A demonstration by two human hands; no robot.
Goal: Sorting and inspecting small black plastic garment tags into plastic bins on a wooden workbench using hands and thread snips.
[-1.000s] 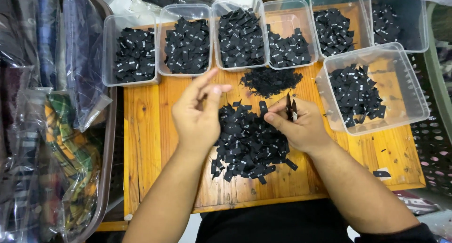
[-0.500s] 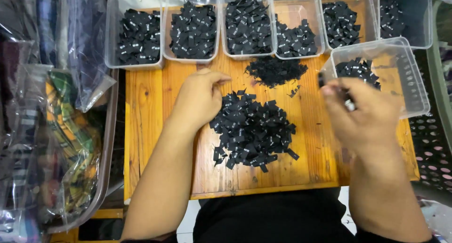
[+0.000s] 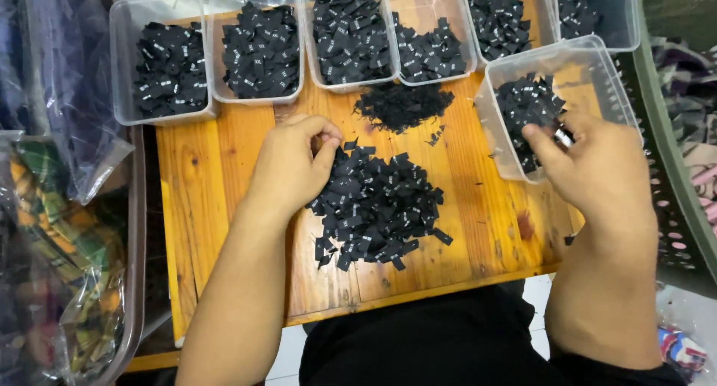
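Observation:
A heap of small black woven labels (image 3: 377,207) lies in the middle of a wooden board (image 3: 209,184). My left hand (image 3: 291,169) rests at the heap's upper left edge, thumb and forefinger pinched together on a black label there. My right hand (image 3: 597,169) hovers over the near corner of a clear plastic tub (image 3: 597,65) at the right, which holds more black labels (image 3: 530,106). Its fingers are closed around a small metal tool (image 3: 564,137), of which only a silvery tip shows.
Several clear tubs (image 3: 168,72) of black labels line the board's far edge. A smaller pile of black scraps (image 3: 403,106) lies in front of them. Plastic bags of patterned fabric (image 3: 67,229) crowd the left. A green perforated basket (image 3: 672,169) stands on the right.
My right hand has swung from the heap out to the right tub, carrying the tool. My left hand has dropped from a raised pose onto the heap's upper left edge.

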